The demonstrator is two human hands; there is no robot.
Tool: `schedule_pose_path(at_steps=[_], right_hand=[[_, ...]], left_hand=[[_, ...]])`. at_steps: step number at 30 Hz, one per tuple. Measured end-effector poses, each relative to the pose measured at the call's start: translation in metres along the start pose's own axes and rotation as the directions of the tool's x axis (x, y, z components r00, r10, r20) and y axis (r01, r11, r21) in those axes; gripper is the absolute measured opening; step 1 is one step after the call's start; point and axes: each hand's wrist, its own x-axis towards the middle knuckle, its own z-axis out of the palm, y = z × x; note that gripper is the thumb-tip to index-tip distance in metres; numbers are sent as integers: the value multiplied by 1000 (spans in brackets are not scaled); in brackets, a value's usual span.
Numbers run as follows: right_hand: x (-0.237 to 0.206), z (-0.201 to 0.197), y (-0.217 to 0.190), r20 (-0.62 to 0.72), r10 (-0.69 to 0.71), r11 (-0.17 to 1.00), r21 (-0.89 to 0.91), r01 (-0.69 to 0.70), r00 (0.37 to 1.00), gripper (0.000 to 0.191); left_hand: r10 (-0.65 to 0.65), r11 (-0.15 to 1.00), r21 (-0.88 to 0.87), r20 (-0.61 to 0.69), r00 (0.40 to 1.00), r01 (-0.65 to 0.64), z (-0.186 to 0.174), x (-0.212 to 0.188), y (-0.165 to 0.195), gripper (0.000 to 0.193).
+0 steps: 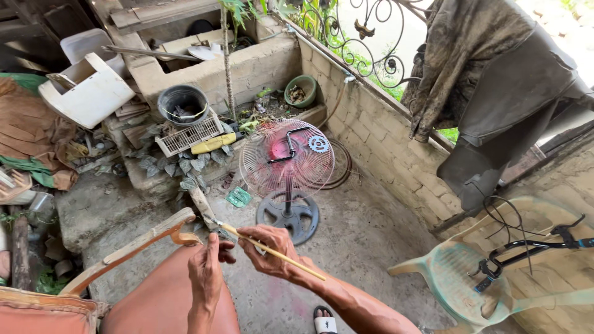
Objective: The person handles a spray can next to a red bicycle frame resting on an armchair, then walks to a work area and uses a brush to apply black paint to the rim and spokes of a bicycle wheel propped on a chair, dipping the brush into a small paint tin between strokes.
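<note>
- Bamboo-coloured, the one thin stick (272,250) slants across the near middle of the scene, its far-left tip by the wooden armrest (133,247) and its near-right end past the right wrist.
- Right hand (269,250) wraps the stick about midway, its grip closed around it with the fingers curled over the top.
- Left hand (207,272) sits just left of the stick, thumb raised; whether its fingertips touch the stick, and how far its grip is open, I cannot tell.
- One pink-tinted fan (286,164) with a wire guard stands on a dark round base on the concrete floor (365,241), farther off than both hands.
- One pale green plastic chair (489,272) stands at the right, with one black metal frame lying on its seat.
- One black bucket (183,104) and one white basket (189,135) sit at the far left.
- One sandalled foot (323,320) shows at the near edge.
</note>
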Motion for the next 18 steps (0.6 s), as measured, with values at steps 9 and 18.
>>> schedule_pose_path(at_steps=[9, 18], right_hand=[[-1, -42, 42, 9, -34, 999, 15, 33, 999, 20], [-2, -22, 41, 116, -47, 994, 108, 34, 992, 24]], left_hand=[[-35, 999, -16, -2, 999, 35, 57, 7, -1, 62], [-85, 984, -160, -20, 996, 81, 63, -16, -11, 46]])
